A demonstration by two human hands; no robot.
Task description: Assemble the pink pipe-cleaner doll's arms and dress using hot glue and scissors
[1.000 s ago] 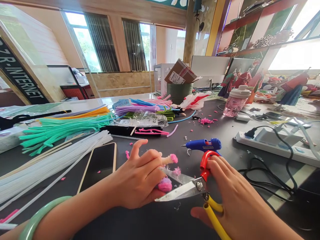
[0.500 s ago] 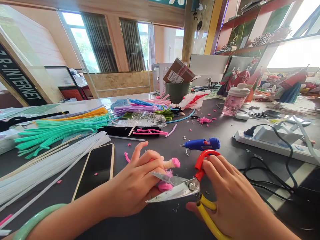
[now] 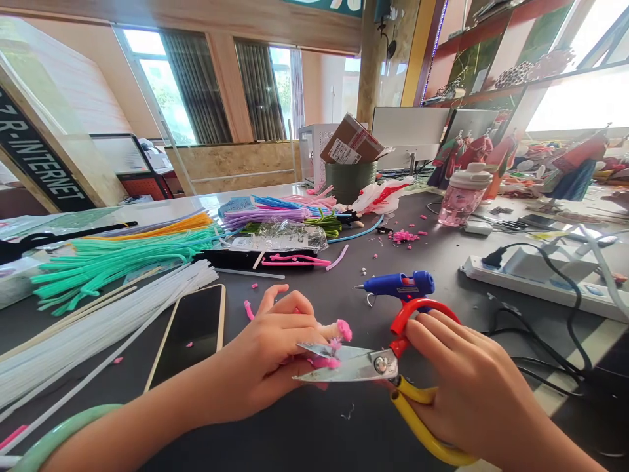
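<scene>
My left hand point(image 3: 265, 354) is closed on a small fuzzy piece point(image 3: 343, 330) with a cream stem and a pink tip, which sticks out to the right of the fingers. More pink fuzz shows below it, between the scissor blades. My right hand point(image 3: 466, 373) grips scissors point(image 3: 363, 364) with one red and one yellow handle. Their blades are slightly apart and point left, the tips against my left fingers. Just behind the scissors lies a blue glue gun point(image 3: 400, 284).
A phone point(image 3: 189, 334) lies left of my hands, beside white point(image 3: 122, 328) and green pipe cleaners point(image 3: 128, 262). Pink scraps point(image 3: 405, 236), a pink bottle point(image 3: 464, 196) and a power strip point(image 3: 540, 282) with black cables are at the right. A green bin point(image 3: 350, 180) stands behind.
The scissor blades have come closer together around the pink fuzz. My right hand has shifted slightly right with the scissors, and its handles have turned a little.
</scene>
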